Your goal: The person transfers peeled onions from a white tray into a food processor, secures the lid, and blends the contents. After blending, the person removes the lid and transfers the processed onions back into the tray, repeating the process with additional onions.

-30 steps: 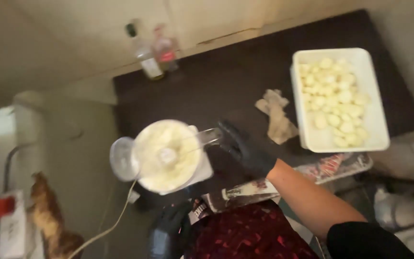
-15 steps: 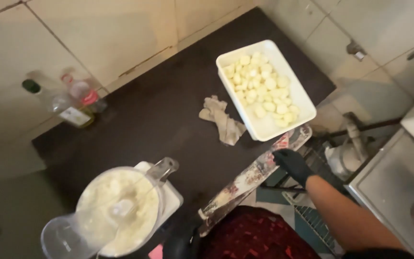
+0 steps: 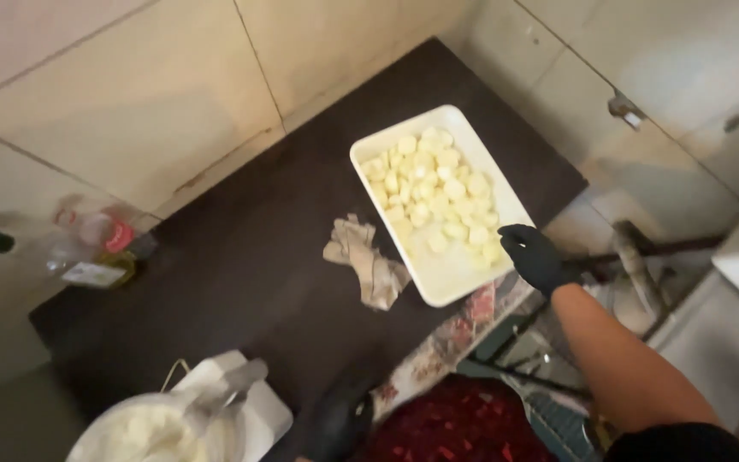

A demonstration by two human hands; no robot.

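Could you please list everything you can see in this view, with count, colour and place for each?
Tray: one, white, rectangular, on the far right part of the counter.
Cut pieces: many, pale yellow, inside the tray.
Cloth: one, beige, crumpled, on the counter left of the tray.
Counter: one, dark brown, along a tiled wall.
Bottles: two, clear, one red-capped, blurred, at the counter's far left.
Food processor: one, white base, bowl holding white mash, near left edge.
Right hand: black glove, at the tray's near right corner.
Left hand: black glove, low at the counter's near edge, right of the food processor.
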